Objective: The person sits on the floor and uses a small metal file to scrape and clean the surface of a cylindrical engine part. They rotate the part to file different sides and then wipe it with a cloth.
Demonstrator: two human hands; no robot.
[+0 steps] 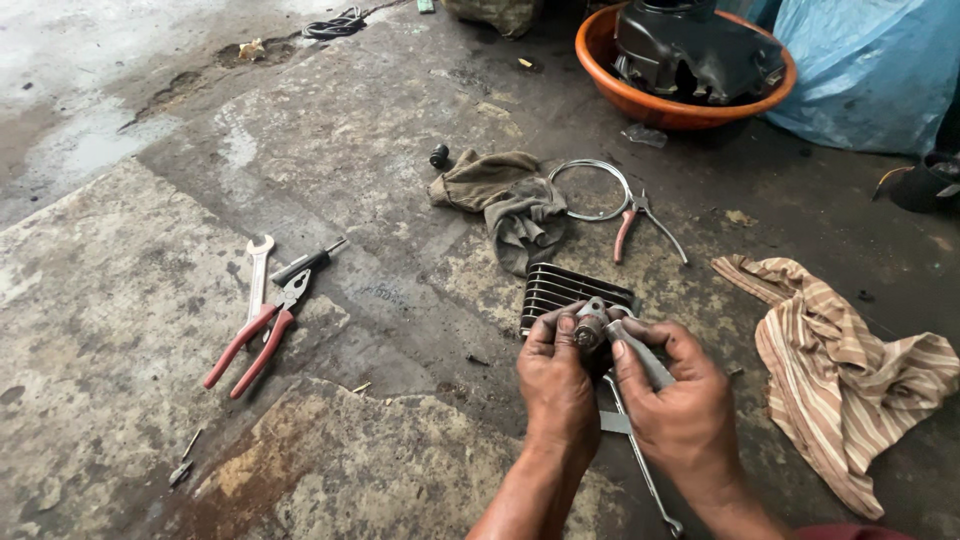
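Observation:
My left hand (pixel 556 385) and my right hand (pixel 678 400) meet over the concrete floor, both pinching a small grey metal part (pixel 592 325) between fingertips. A grey metal handle (pixel 648 360) runs from that part under my right thumb and through my right palm. Just beyond my fingers lies a black finned engine cylinder piece (pixel 560 290). A long thin spanner (pixel 640 460) lies on the floor under my right wrist.
Red-handled pliers (pixel 255 345), a spanner (pixel 258 270) and a screwdriver (pixel 305 263) lie at left. A grey rag (pixel 505 195), wire loop (pixel 592 188) and small pliers (pixel 632 222) sit ahead. An orange basin (pixel 640 100) holds an engine block. A striped cloth (pixel 840 370) lies at right.

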